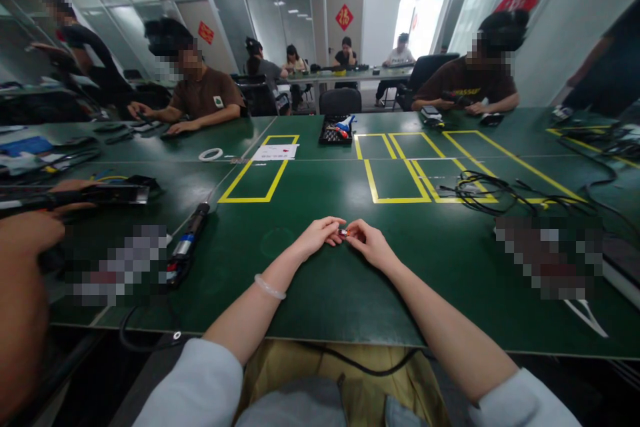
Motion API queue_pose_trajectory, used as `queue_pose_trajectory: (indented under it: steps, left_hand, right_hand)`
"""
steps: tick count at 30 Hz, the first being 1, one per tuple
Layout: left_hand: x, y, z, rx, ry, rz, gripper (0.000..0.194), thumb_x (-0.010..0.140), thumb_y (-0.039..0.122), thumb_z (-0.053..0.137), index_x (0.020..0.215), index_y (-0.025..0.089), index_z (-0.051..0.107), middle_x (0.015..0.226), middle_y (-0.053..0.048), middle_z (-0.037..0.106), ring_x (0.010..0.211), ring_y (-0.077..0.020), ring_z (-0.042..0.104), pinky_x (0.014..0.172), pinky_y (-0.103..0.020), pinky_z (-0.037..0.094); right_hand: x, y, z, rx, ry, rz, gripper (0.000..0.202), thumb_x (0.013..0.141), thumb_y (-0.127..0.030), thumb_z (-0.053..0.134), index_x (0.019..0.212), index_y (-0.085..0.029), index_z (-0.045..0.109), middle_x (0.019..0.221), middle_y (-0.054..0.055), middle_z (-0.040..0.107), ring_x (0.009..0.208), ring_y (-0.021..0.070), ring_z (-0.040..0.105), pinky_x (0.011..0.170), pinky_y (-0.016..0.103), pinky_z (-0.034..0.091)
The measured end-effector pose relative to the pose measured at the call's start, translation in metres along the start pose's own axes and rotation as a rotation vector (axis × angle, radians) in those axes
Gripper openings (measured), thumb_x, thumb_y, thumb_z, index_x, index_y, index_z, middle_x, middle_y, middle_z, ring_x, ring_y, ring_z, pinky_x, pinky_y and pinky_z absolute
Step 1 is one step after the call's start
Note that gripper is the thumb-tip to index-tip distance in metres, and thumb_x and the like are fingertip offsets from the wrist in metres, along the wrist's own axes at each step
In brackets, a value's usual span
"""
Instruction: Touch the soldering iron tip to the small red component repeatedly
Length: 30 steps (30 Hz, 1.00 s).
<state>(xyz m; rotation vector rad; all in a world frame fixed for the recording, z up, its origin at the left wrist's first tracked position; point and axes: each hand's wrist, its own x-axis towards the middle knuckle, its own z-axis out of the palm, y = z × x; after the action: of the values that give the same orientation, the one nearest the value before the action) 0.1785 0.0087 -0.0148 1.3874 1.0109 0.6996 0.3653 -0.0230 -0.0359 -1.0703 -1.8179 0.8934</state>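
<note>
Over the green table (320, 293), my left hand (320, 237) and my right hand (373, 243) meet in front of me. Between their fingertips is a small piece with orange and silver parts (344, 233), too small to name. The fingers of my left hand are curled round its left side, and my right thumb and fingers pinch its right end. A pale bracelet (270, 287) circles my left wrist. Parts of the piece are hidden behind my fingers.
A black tubular device (187, 240) with a cable lies left of my arms. Tangled black cables (487, 190) spread at the right. Farther back are yellow tape outlines (397, 201), a white tape roll (211, 155) and a black tool tray (336, 140). Other people sit around; an arm (25, 280) reaches in at left.
</note>
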Motion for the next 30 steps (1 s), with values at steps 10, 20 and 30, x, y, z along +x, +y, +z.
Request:
queue_pose_trajectory:
  steps: [10,20,30]
  left_hand:
    - [0.001,-0.014,-0.001,0.032,0.033,0.038,0.033,0.076,0.042,0.066,0.09,0.012,0.061,0.08,-0.006,0.066,0.069,-0.0104,0.059,0.061,-0.022,0.045]
    - [0.001,-0.017,0.001,0.07,0.005,0.18,0.029,0.071,0.03,0.07,0.091,0.013,0.058,0.082,-0.002,0.062,0.07,-0.009,0.057,0.067,-0.024,0.045]
    - [0.0,-0.018,0.001,0.117,0.003,0.204,0.026,0.07,0.025,0.07,0.09,0.013,0.059,0.088,-0.005,0.065,0.077,-0.0119,0.06,0.072,-0.025,0.046]
  right_hand:
    - [0.001,0.005,0.006,0.021,0.009,0.026,0.021,0.086,-0.032,0.053,0.102,-0.019,0.055,0.081,0.001,0.063,0.065,0.0123,0.055,0.063,0.025,0.042]
    - [0.003,0.007,0.004,0.054,0.038,0.055,0.02,0.084,-0.037,0.055,0.088,-0.017,0.059,0.074,0.0,0.059,0.067,0.0128,0.053,0.064,0.025,0.043]
    - [0.003,0.012,0.004,-0.026,0.034,0.043,0.02,0.08,-0.029,0.059,0.096,-0.017,0.062,0.078,0.001,0.062,0.068,0.013,0.055,0.064,0.025,0.044]
